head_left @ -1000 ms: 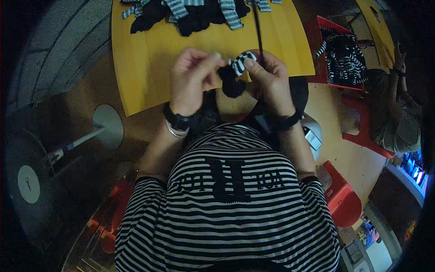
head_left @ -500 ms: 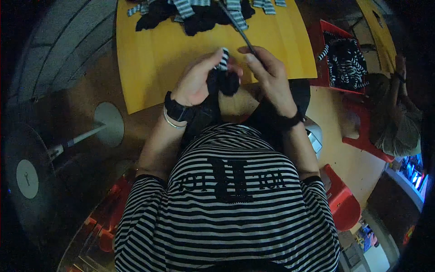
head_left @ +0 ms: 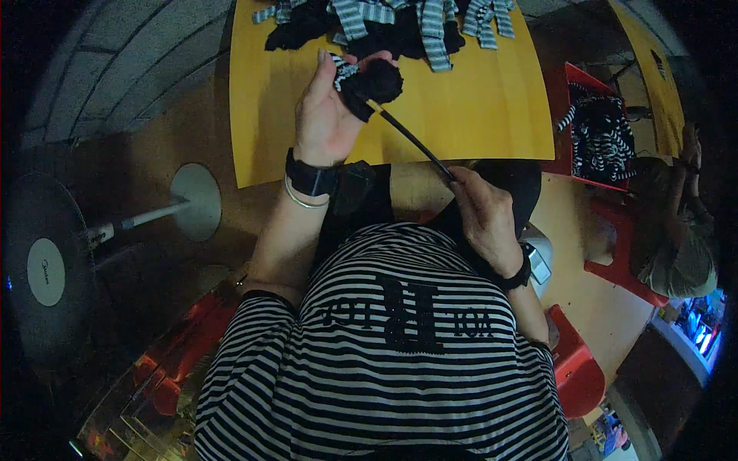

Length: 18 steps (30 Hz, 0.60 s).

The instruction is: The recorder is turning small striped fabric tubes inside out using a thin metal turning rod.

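Observation:
Over the near part of the yellow table (head_left: 492, 115), my left hand (head_left: 327, 123) holds a small black fuzzy fabric piece (head_left: 382, 82) with a black-and-white striped part beside the thumb. Its fingers are mostly hidden behind the cloth. My right hand (head_left: 486, 215) is closed around the lower end of a thin dark stick (head_left: 415, 142). The stick slants up to the left, and its lighter tip meets the lower edge of the black fabric. I cannot tell whether the tip goes inside it.
Black fuzzy pieces (head_left: 296, 31) and striped grey strips (head_left: 434, 46) lie along the table's far side. At right stands a red bin (head_left: 570, 154) of striped black-and-white pieces, with another person (head_left: 680, 246) seated near it. A fan (head_left: 46, 269) stands at left.
My left hand has moved up and left with the fabric piece. My right hand has come down toward me, and the stick now points its lighter tip at the fabric.

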### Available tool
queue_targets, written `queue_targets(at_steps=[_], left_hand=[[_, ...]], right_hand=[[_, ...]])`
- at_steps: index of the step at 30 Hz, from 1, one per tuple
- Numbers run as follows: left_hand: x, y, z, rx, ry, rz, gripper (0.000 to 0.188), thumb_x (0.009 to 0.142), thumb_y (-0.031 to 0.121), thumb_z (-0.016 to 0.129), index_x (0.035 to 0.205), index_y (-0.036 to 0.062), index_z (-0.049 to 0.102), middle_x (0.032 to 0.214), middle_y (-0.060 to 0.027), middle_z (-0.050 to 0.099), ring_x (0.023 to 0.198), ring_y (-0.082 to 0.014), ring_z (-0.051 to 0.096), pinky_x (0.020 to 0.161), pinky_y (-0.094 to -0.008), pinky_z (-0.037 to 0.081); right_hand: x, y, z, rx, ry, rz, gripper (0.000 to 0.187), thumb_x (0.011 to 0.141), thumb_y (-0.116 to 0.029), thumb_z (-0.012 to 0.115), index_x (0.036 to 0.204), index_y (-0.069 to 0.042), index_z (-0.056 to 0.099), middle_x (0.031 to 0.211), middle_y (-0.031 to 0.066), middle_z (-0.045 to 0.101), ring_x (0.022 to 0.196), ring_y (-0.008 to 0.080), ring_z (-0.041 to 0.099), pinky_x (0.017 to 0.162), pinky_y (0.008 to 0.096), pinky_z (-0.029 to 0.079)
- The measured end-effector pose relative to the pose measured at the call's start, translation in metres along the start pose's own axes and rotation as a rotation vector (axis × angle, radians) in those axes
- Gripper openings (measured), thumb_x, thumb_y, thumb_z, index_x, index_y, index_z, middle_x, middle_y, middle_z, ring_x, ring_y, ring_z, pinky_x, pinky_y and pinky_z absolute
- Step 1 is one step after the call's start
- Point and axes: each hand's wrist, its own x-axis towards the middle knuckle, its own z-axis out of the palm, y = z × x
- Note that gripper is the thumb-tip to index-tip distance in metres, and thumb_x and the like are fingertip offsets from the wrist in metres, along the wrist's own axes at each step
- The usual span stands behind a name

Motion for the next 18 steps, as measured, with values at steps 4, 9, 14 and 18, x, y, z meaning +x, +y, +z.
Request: queue_targets(at_steps=[4,9,14,18], left_hand=[[-0.002,-0.006,0.014,0.045,0.135,0.017,0.037,0.106,0.039,0.039,0.104,0.0066,0.056,0.121,-0.0234,0.063,0.116,-0.0318,0.06,0.103,-0.0452,0.046],[-0.002,-0.012,0.018,0.11,0.188,0.047,0.035,0.106,0.038,0.042,0.105,0.006,0.056,0.117,-0.0217,0.065,0.112,-0.0316,0.062,0.103,-0.0447,0.046],[0.001,-0.02,0.003,0.375,0.144,0.163,0.051,0.106,0.044,0.035,0.119,-0.0005,0.055,0.115,-0.0169,0.067,0.109,-0.0299,0.064,0.099,-0.0422,0.048],[-0.003,-0.019,0.031,0.38,0.102,0.177,0.047,0.106,0.043,0.035,0.113,0.0015,0.056,0.101,-0.015,0.069,0.095,-0.0314,0.068,0.09,-0.046,0.053]], right_hand=[[0.001,-0.003,0.0,-0.089,0.02,-0.016,0.021,0.091,0.002,0.058,0.111,0.002,0.062,0.09,0.0208,0.069,0.079,0.0341,0.07,0.067,0.0366,0.054],[0.001,-0.004,0.004,-0.135,0.026,0.052,0.02,0.09,0.002,0.058,0.11,0.002,0.061,0.087,0.0211,0.069,0.078,0.0362,0.07,0.066,0.0385,0.055],[0.007,-0.012,0.006,-0.148,0.057,-0.009,0.021,0.084,0.003,0.058,0.105,0.0,0.06,0.075,0.0218,0.065,0.067,0.0378,0.067,0.057,0.0435,0.052],[0.013,-0.02,0.007,-0.095,-0.037,0.078,0.017,0.09,0.003,0.056,0.107,0.002,0.061,0.09,0.0213,0.069,0.08,0.0379,0.07,0.065,0.0397,0.055]])
